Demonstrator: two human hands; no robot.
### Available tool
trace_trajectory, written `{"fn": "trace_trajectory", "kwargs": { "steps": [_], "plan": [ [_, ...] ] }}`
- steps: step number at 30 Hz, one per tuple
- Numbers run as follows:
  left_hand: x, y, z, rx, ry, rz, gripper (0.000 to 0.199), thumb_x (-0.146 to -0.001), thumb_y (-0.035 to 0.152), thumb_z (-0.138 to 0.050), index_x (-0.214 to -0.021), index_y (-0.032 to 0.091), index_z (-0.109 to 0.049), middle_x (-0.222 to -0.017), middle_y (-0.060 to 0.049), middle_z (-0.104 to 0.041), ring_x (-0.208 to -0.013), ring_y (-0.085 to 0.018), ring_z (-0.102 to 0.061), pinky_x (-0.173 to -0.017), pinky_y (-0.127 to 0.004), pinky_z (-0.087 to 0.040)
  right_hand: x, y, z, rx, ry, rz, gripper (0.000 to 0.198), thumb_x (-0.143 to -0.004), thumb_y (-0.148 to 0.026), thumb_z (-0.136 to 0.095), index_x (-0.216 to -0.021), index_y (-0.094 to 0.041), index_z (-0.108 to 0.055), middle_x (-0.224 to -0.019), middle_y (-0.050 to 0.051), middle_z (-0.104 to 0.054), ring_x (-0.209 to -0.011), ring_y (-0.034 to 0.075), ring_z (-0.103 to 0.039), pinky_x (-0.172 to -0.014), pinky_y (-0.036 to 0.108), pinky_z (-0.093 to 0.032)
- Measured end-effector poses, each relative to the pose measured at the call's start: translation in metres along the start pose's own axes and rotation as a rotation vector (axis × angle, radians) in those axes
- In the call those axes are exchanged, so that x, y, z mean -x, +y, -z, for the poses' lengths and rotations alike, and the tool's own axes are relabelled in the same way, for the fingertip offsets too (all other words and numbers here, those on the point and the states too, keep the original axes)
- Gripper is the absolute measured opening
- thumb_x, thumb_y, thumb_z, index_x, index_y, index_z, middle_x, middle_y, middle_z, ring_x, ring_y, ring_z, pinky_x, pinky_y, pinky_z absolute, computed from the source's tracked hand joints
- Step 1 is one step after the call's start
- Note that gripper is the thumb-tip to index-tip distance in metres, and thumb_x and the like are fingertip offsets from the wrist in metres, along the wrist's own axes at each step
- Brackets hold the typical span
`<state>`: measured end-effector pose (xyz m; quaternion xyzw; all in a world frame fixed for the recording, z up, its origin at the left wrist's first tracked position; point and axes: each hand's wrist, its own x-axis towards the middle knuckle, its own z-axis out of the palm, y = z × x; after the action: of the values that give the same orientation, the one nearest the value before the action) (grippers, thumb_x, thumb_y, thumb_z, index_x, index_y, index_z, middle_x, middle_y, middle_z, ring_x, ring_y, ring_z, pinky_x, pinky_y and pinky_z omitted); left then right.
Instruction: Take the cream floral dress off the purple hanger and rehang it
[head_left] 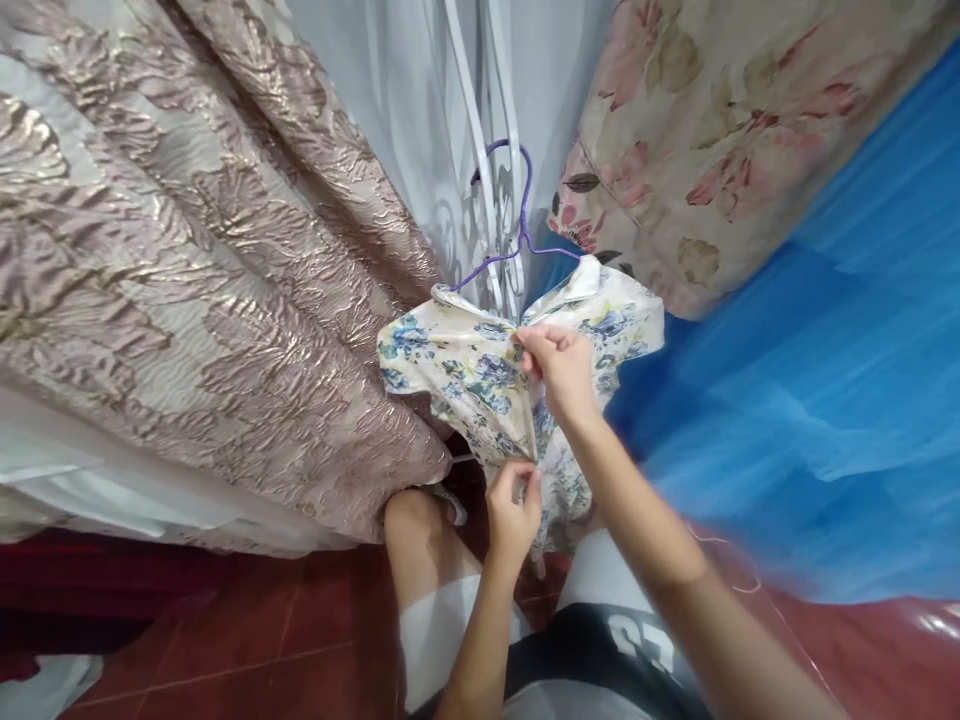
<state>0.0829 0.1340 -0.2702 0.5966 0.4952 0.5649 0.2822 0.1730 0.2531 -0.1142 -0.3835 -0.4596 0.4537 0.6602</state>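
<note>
A white garment with blue and yellow flowers (487, 370) hangs on a purple wire hanger (524, 200), its collar spread across the hanger's arms. My right hand (559, 370) pinches the garment's front edge near the neckline, thumb and fingers together. Lower down the same front edge, my left hand (515, 508) pinches the fabric between thumb and finger. Between the two hands the edge runs nearly straight. Whether a button or zip sits under my fingertips is too small to tell.
White metal bars (480, 130) rise behind the hanger. A pink and gold brocade cloth (225, 270) drapes on the left. To the right hang a floral cloth (720, 130) and a blue cloth (810, 420). My knees flank the garment above the red tiled floor (262, 630).
</note>
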Motion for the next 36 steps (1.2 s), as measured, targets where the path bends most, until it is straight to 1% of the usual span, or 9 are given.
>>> {"fn": "trace_trajectory", "kwargs": {
  "steps": [5,13,16,20,22,24,27,31,36],
  "plan": [
    [0.007,0.004,-0.001,0.024,-0.081,-0.010,0.007,-0.095,0.025,-0.061,-0.090,0.021,-0.064,-0.086,-0.006,-0.069,-0.086,-0.022,-0.068,-0.081,-0.031,-0.054,-0.038,-0.029,-0.009,-0.049,-0.038,0.076,0.028,-0.084,-0.031,-0.071,-0.061,-0.019,-0.062,-0.044,-0.007,-0.049,-0.036,0.005,-0.033,-0.038,0.020,-0.026],
    [0.012,-0.013,0.011,-0.074,-0.143,-0.046,0.011,-0.095,0.026,-0.063,-0.084,0.023,-0.066,-0.082,-0.004,-0.070,-0.080,-0.022,-0.069,-0.077,-0.032,-0.055,-0.037,-0.045,0.000,-0.036,-0.079,0.119,0.027,-0.086,-0.029,-0.069,-0.063,-0.019,-0.063,-0.045,-0.007,-0.048,-0.039,0.005,-0.034,-0.040,0.020,-0.027],
    [-0.027,0.006,0.023,-0.130,-0.033,-0.210,0.012,-0.096,0.029,-0.064,-0.088,0.023,-0.069,-0.090,-0.007,-0.071,-0.091,-0.024,-0.069,-0.086,-0.038,-0.056,-0.030,-0.043,0.001,0.008,-0.075,0.124,0.020,-0.086,-0.027,-0.069,-0.068,-0.019,-0.067,-0.045,-0.008,-0.050,-0.038,0.005,-0.036,-0.040,0.020,-0.026],
    [-0.124,0.066,0.039,-0.219,0.229,-0.575,0.023,-0.105,0.029,-0.050,-0.119,0.021,-0.067,-0.116,-0.011,-0.069,-0.114,-0.025,-0.064,-0.095,-0.039,-0.054,-0.017,-0.041,0.004,0.023,-0.076,0.130,0.019,-0.085,-0.023,-0.068,-0.067,-0.019,-0.066,-0.045,-0.007,-0.052,-0.039,0.006,-0.038,-0.041,0.021,-0.027],
    [-0.171,0.097,0.044,-0.318,0.135,-0.679,0.030,-0.107,0.032,-0.045,-0.128,0.020,-0.063,-0.127,-0.012,-0.065,-0.124,-0.026,-0.059,-0.101,-0.042,-0.051,-0.013,-0.043,0.006,0.031,-0.082,0.137,0.021,-0.086,-0.025,-0.068,-0.066,-0.019,-0.064,-0.045,-0.007,-0.052,-0.039,0.006,-0.039,-0.042,0.021,-0.029],
    [-0.203,0.121,0.046,-0.445,-0.035,-0.724,0.029,-0.108,0.036,-0.046,-0.120,0.019,-0.066,-0.117,-0.009,-0.067,-0.117,-0.025,-0.061,-0.103,-0.044,-0.050,-0.014,-0.044,0.009,0.041,-0.082,0.144,0.022,-0.086,-0.027,-0.069,-0.066,-0.020,-0.063,-0.045,-0.007,-0.052,-0.040,0.007,-0.039,-0.043,0.022,-0.030],
    [-0.220,0.138,0.043,-0.538,-0.148,-0.757,0.027,-0.107,0.037,-0.050,-0.101,0.019,-0.069,-0.098,-0.005,-0.067,-0.105,-0.024,-0.064,-0.101,-0.043,-0.051,-0.019,-0.041,0.012,0.044,-0.086,0.145,0.027,-0.085,-0.031,-0.071,-0.064,-0.020,-0.059,-0.044,-0.007,-0.051,-0.040,0.007,-0.037,-0.044,0.022,-0.030],
    [-0.224,0.146,0.046,-0.516,-0.035,-0.756,0.028,-0.106,0.037,-0.052,-0.092,0.018,-0.067,-0.092,-0.004,-0.064,-0.101,-0.023,-0.065,-0.099,-0.042,-0.052,-0.020,-0.021,0.009,0.037,-0.065,0.135,0.031,-0.084,-0.030,-0.068,-0.059,-0.021,-0.052,-0.042,-0.007,-0.048,-0.039,0.007,-0.036,-0.043,0.021,-0.029],
    [-0.267,0.137,0.103,-0.618,0.182,-0.704,0.043,-0.105,0.043,-0.048,-0.096,0.006,-0.068,-0.089,-0.001,-0.060,-0.096,-0.017,-0.065,-0.096,-0.043,-0.049,0.004,0.005,0.016,0.063,-0.100,0.009,0.030,-0.079,-0.028,-0.064,-0.054,-0.022,-0.048,-0.039,-0.008,-0.045,-0.037,0.006,-0.034,-0.041,0.021,-0.027]
  ]
}}
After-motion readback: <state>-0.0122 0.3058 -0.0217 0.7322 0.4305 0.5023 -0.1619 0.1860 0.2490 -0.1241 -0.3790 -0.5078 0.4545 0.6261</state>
